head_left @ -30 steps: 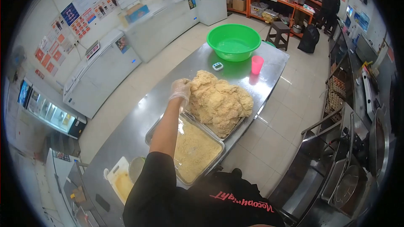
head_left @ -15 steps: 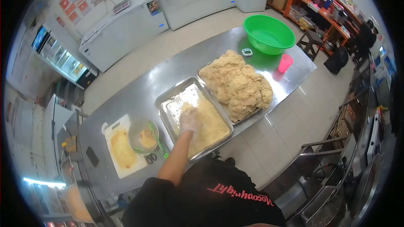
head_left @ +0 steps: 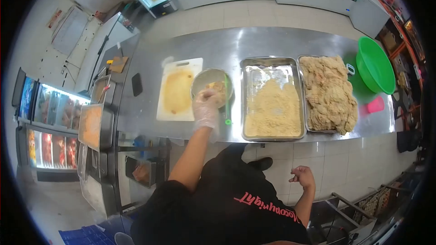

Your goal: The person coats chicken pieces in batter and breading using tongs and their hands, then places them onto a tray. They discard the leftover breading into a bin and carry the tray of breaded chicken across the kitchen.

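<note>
My left hand (head_left: 205, 106), in a clear plastic glove, reaches into a round bowl (head_left: 195, 79) on the steel table. Its fingers are curled down among pale, lumpy food pieces (head_left: 217, 86); what they grip is hidden. A green utensil (head_left: 227, 102) leans across the bowl's right side. Left of the bowl lies a white cutting board (head_left: 196, 64) with a yellowish wet stain. To the right stands a metal tray (head_left: 245, 104) of pale yellow crumbly powder (head_left: 274, 113). My right hand (head_left: 303, 176), bare, hangs over the floor with fingers loosely bent and apart, holding nothing.
A second tray is heaped with coated food (head_left: 329, 92). Near it are a small timer (head_left: 350, 69), a green basin (head_left: 374, 65) and a pink cup (head_left: 376, 105). A dark phone (head_left: 136, 84) lies at the table's left. Metal pans (head_left: 106, 129) stand beyond the left edge.
My left hand has left the powder tray and moved left into the bowl. My right hand has come into view. The camera has turned toward the left.
</note>
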A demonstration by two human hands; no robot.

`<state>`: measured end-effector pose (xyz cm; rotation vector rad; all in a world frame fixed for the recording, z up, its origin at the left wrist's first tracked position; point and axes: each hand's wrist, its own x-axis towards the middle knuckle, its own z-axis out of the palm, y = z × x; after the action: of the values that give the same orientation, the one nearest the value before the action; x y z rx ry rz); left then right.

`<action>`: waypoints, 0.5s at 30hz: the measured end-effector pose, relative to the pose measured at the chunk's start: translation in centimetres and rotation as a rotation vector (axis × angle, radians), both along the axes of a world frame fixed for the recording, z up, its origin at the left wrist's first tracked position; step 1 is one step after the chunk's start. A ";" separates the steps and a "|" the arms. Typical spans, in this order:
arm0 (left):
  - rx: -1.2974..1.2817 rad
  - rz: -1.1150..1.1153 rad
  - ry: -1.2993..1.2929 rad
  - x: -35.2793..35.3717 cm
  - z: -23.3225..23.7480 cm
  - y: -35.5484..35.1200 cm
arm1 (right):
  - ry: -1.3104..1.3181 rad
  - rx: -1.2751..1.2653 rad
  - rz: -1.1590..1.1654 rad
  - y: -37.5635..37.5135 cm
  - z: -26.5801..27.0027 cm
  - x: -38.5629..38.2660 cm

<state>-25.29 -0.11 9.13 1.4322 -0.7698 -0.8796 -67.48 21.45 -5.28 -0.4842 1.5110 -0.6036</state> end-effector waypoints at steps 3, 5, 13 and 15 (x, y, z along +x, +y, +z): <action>0.063 0.208 -0.103 6.5 -0.7 1.4 | -0.003 -0.110 0.236 -5.3 4.4 2.7; 0.035 0.236 -0.161 11.6 -4.8 1.3 | 0.030 -0.361 0.232 -8.5 8.4 8.2; 0.064 -0.067 -0.806 24.1 -12.5 -1.8 | 0.561 -0.719 0.378 -19.7 12.4 30.0; 0.016 -0.190 -0.957 24.8 -10.0 -2.8 | 0.719 -0.650 0.458 -21.4 14.4 34.6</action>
<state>-0.47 -2.91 -0.85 1.8094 -1.6248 -0.2825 -32.87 0.09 9.10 -1.6356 1.7554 -0.5714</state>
